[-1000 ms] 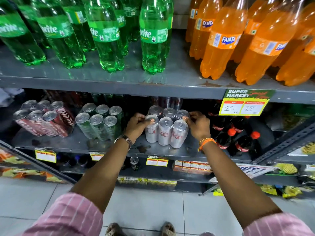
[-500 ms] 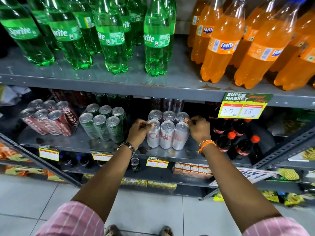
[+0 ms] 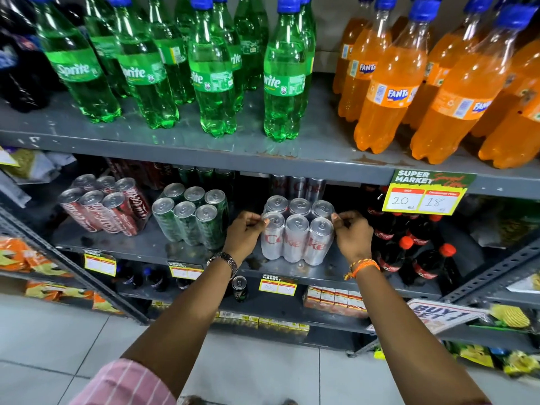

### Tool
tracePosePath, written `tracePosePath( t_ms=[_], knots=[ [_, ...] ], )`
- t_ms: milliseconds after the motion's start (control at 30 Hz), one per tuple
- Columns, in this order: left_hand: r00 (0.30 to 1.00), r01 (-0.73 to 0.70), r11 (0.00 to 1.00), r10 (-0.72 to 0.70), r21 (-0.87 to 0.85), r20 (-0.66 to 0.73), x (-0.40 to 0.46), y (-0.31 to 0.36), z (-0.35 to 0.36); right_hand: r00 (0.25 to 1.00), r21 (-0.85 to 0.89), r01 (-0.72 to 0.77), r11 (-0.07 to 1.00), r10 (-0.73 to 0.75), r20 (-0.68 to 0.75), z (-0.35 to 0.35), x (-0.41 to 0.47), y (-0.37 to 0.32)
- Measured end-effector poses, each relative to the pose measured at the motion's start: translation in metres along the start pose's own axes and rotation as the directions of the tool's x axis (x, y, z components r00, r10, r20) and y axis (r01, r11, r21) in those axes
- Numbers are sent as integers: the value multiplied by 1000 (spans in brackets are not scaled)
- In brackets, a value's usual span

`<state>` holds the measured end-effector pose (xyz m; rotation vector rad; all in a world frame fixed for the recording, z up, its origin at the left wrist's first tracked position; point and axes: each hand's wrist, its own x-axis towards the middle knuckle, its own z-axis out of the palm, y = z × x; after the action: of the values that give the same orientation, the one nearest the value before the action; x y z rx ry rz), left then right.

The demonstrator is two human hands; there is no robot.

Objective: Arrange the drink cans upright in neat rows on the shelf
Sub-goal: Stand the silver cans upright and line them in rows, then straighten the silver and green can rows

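Observation:
Several silver Diet Coke cans [image 3: 297, 238] stand upright in two rows on the grey middle shelf [image 3: 152, 244]. My left hand [image 3: 244, 233] pinches the top rim of the front left can. At the other end of the block my right hand [image 3: 350, 233] has its fingertips on the front right can's rim. Left of them stands a block of green cans [image 3: 190, 217], also upright in two rows. Further left is a block of red Coca-Cola cans [image 3: 108, 209]. More silver cans show dimly behind, deep in the shelf.
Small Coca-Cola bottles [image 3: 409, 247] crowd the shelf just right of my right hand. Sprite bottles [image 3: 210, 71] and Fanta bottles [image 3: 388, 83] fill the shelf above. A yellow price tag [image 3: 423, 200] hangs from that shelf's edge. A single can [image 3: 239, 287] stands on the lower shelf.
Both hands stay on the two ends of the silver can block. The view has tilted up a little, so the shelf and cans sit lower in the frame.

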<state>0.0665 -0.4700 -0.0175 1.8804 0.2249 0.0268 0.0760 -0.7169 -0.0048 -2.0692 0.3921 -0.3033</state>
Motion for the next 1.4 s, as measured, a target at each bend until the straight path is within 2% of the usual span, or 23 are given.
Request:
tracePosePath(
  t_ms=[167,233,367,467,600,767,867,1200,1367,1400],
  knots=[
    [996,-83,995,84,58,-18,-12,-3,-25,992,82,50,995,-40,-121,8,-31,-4],
    [997,-70,997,70,45,15,-14,-4,-31,990,133,22,991,-3,-140,17,-39,-3],
    [963,23,998,-35,50,266,-10,-3,-18,993,233,-108,966,117,-25,28,-48,5],
    [934,64,994,-91,88,347,-3,-12,-4,985,149,-134,980,116,126,29,-52,12],
    [934,-48,981,-22,188,356,-3,-5,1,968,32,-124,992,113,223,25,-53,16],
    [948,-152,943,55,297,312,3,-17,2,957,27,-78,997,67,281,15,-52,9],
    [948,-178,943,86,283,307,0,-20,0,949,11,-53,999,47,310,9,-52,10],
    [951,-147,956,66,254,301,-12,-30,-1,949,-9,12,1000,-8,315,5,-62,15],
    [919,-73,967,-30,244,394,-9,-18,-12,945,25,-47,999,36,326,6,-60,13],
    [911,-82,962,-34,262,411,-11,-12,-20,957,30,-41,999,31,287,7,-62,10]
  ],
)
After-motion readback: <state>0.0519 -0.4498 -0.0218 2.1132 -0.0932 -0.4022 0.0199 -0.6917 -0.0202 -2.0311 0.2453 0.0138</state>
